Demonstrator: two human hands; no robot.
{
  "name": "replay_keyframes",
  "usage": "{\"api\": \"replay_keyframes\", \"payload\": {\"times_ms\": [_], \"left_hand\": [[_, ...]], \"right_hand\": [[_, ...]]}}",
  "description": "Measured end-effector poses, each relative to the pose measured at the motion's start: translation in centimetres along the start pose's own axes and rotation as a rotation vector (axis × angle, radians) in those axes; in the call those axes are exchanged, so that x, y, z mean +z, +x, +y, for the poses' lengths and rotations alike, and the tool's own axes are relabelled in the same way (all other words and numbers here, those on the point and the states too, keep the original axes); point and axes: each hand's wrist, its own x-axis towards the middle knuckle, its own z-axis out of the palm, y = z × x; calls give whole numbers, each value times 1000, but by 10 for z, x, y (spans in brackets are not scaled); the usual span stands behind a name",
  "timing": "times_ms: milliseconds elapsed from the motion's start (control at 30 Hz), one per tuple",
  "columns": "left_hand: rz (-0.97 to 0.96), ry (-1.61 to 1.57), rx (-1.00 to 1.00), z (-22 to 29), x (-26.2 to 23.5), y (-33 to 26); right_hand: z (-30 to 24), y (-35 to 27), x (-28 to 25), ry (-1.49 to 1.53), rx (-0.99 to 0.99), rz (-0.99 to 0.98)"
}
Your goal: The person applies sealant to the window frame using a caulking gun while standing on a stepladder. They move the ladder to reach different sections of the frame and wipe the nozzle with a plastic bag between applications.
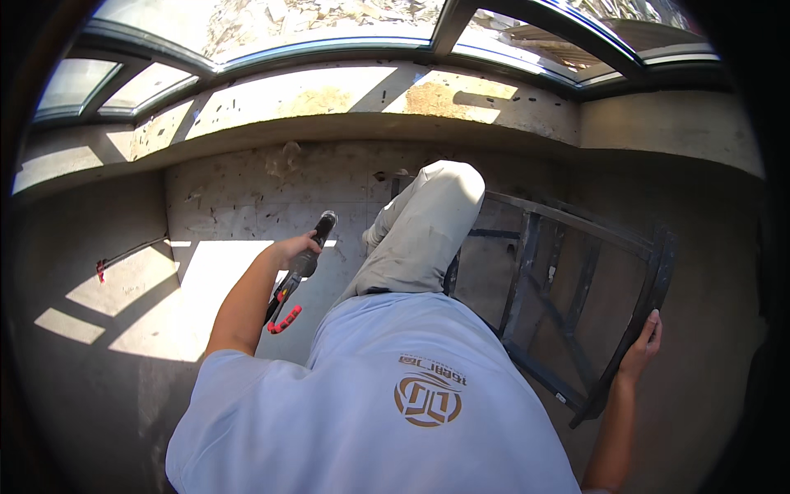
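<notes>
Head view is showing me the left hand [298, 248] gripping a black tool [305, 264] over the sunlit floor [216, 288], the right hand [639, 350] curling round the edge of a dark frame [661, 267]; I'm judging this as steadying the frame, probably calling for balanced support next.

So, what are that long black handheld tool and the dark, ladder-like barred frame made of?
Long black handheld tool: probably hard plastic, perhaps some metal; the surface has slight sheen.

Dark, ladder-like barred frame: likely painted metal; its bars are slim and straight, with pale marks.
</notes>
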Motion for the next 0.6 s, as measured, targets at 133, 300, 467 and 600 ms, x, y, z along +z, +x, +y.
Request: {"api": "replay_keyframes", "payload": {"times_ms": [133, 300, 467, 600], "left_hand": [[-52, -179, -4, -41, -39, 8], [81, -378, -114, -82, -73, 3], [163, -349, -195, -128, -98, 13], [149, -299, -126, -163, -125, 3]], "right_hand": [[10, 8, -2, -10, 68, -10], [12, 14, -1, -122, -81, 7], [15, 19, -4, -150, -44, 14], [49, 42, -17, -126, -27, -4]]}}
